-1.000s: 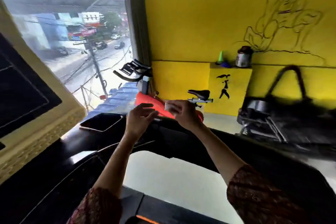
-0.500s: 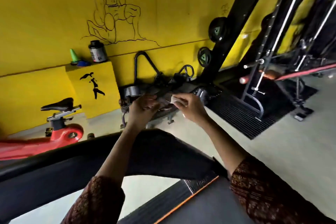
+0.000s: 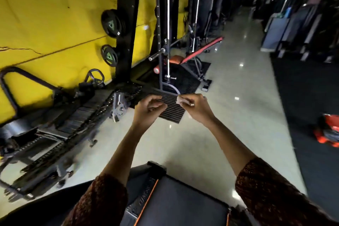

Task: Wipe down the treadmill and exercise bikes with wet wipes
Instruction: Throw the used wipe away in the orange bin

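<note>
Aloft, wipe (image 3: pixel 180 99) in right hand (image 3: pixel 195 106)

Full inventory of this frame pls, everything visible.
wall: 1, yellow, left
weight plates: 2, black, on the black post by the wall
bench: 1, red and black, centre back
ribbed mat: 1, black, floor, mid-frame
machine: 1, black, low on the floor at left
treadmill deck: 1, black with orange stripe, bottom centre
red object: 1, blurred, right edge
wipe: 1, white, pinched in right hand
left hand: 1, fingers curled, contents unclear
right hand: 1, holds the wipe
</note>
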{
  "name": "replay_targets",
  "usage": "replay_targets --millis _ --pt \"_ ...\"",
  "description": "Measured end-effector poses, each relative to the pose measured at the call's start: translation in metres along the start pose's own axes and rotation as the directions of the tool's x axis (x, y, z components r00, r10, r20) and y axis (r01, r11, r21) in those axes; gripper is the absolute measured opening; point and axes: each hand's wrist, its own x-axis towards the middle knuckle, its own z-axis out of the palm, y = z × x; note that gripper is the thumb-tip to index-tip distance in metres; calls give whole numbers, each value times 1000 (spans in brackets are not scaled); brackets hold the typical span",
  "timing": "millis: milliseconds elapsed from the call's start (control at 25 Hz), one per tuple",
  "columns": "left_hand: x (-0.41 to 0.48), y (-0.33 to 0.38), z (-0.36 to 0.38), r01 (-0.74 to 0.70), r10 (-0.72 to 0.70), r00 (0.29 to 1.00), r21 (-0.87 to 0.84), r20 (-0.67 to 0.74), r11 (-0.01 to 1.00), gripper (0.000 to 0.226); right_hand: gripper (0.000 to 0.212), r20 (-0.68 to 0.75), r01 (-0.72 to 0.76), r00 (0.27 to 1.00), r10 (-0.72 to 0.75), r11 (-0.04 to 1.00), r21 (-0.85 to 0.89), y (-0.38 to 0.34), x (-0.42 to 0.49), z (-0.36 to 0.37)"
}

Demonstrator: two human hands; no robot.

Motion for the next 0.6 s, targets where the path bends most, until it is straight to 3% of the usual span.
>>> replay_targets --millis 80,200,280,600 --pt "38 -7 44 -6 8 995 -24 102 1000 25 9 -71 -61 996 59 998 -28 36 14 -25" --pt "101 -22 104 6 2 979 -39 202 999 23 28 -162 -135 979 121 987 -85 93 44 -51" --pt "149 -31 141 11 7 965 -67 263 998 23 17 -206 -163 969 134 978 -130 127 73 -65" --pt "351 -44 273 21 32 910 -123 413 992 22 10 -365 -333 894 259 930 -157 265 221 -120"
